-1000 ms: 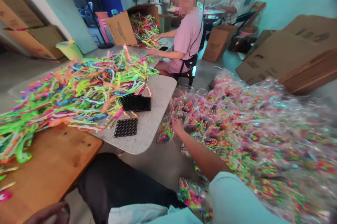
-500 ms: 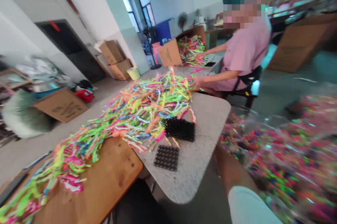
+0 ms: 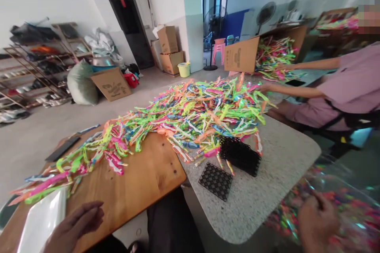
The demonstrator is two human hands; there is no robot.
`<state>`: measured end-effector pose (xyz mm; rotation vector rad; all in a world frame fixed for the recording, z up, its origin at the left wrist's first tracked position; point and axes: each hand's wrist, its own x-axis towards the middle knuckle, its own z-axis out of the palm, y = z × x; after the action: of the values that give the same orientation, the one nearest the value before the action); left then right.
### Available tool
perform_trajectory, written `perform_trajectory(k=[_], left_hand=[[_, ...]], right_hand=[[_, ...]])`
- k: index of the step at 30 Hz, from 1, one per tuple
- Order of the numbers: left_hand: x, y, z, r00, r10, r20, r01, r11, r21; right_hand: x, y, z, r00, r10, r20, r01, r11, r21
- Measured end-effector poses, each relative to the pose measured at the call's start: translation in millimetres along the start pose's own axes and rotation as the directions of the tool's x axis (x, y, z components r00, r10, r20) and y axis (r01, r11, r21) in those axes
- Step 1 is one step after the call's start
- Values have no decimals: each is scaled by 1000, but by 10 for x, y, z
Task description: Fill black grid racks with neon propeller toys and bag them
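My left hand (image 3: 78,221) is over the wooden table beside a stack of white plastic sheets or bags (image 3: 43,221). Its fingers are loosely bent and nothing shows between them. At the lower right my right hand (image 3: 317,217) is curled closed over a clear bag of small colourful pieces (image 3: 353,209); what it grips is blurred. A long heap of bright, coloured strips (image 3: 190,114) lies across both tabletops. One black grid tray (image 3: 216,181) lies flat on the grey speckled table, with a stack of similar black trays (image 3: 240,156) behind it.
A person in a pink shirt (image 3: 353,82) sits at the right, one hand at the heap, the other by an open carton (image 3: 242,55) of strips. A dark flat object (image 3: 63,149) lies on the wooden table (image 3: 139,181). Shelves, boxes and fans stand further back.
The view has swung left, so the tables sit further right. My left hand has come into view; my right forearm, seen earlier at the lower right, now shows its hand over the bag.
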<state>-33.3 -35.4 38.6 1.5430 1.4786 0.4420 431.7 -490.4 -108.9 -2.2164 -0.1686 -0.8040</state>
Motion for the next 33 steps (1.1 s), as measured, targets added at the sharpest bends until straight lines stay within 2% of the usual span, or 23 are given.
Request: perform_trajectory(k=[2,3,4,6,7,8,10,12,15,18,19,20,22,23,24,25,26,27,29,30,31,33], left_hand=[[110,51,165,995,-4,98,10,998,-64],[137,73,280,989,33,145,-22,997,-79],[143,92,406,976,80,201,-64,994,-87],[95,127,645,930,174,322,-156,984,-82],[48,145,738,899,214,381,-205,977,-64],[-7,163,803,867,247,433,-255,966,-39],[-112,189,836,809,287,512,-338,941,7],[-173,175,752,783,302,544,-376,926,26],[-168,24,470,819,310,483,-343,939,-22],[-121,-246,110,874,318,368,-299,948,-110],[-105,-332,-5,889,316,332,-288,949,-130],[-85,-404,-110,904,306,300,-273,951,-146],[-17,-482,-274,933,277,232,-242,956,-167],[41,-482,-326,944,262,200,-234,960,-155],[118,-455,-357,953,249,174,-231,966,-115],[217,-407,-367,961,231,154,-226,973,-46],[335,-340,-357,968,203,149,-212,976,49],[472,-263,-330,975,162,152,-185,971,151],[781,-102,-246,983,28,179,-82,950,302],[943,-31,-199,985,-5,173,-53,943,329],[1100,26,-152,987,-23,161,-34,938,345],[1377,94,-66,992,-37,121,-10,930,368]], right_hand=[[186,-320,-116,996,-86,-10,86,996,-9],[268,-542,-118,960,-226,163,218,974,62],[339,-782,-75,888,-353,295,327,935,137],[437,-1233,123,691,-542,478,491,837,240],[460,-1411,250,605,-588,537,545,797,258],[468,-1545,377,542,-614,574,594,763,254],[459,-1677,588,466,-629,623,667,712,220],[465,-1666,730,431,-647,629,702,679,217],[575,-1575,844,420,-701,577,677,665,315],[706,-1674,818,448,-748,490,655,647,389],[709,-1782,775,487,-739,465,642,664,383],[675,-1931,722,557,-697,452,613,712,343],[463,-2335,621,703,-544,458,490,837,242],[279,-2575,593,756,-444,481,392,895,210],[46,-2825,589,715,-374,591,292,927,234],[-229,-3073,611,613,-345,711,185,937,296],[-532,-3307,656,487,-340,805,85,935,344],[-845,-3516,719,377,-350,857,-8,925,381],[-1431,-3837,866,202,-334,920,-194,908,372],[-1670,-3948,933,144,-290,946,-279,905,320],[-1855,-4032,991,89,-254,963,-295,917,269],[-2050,-4147,1071,25,-223,974,-192,955,224]])
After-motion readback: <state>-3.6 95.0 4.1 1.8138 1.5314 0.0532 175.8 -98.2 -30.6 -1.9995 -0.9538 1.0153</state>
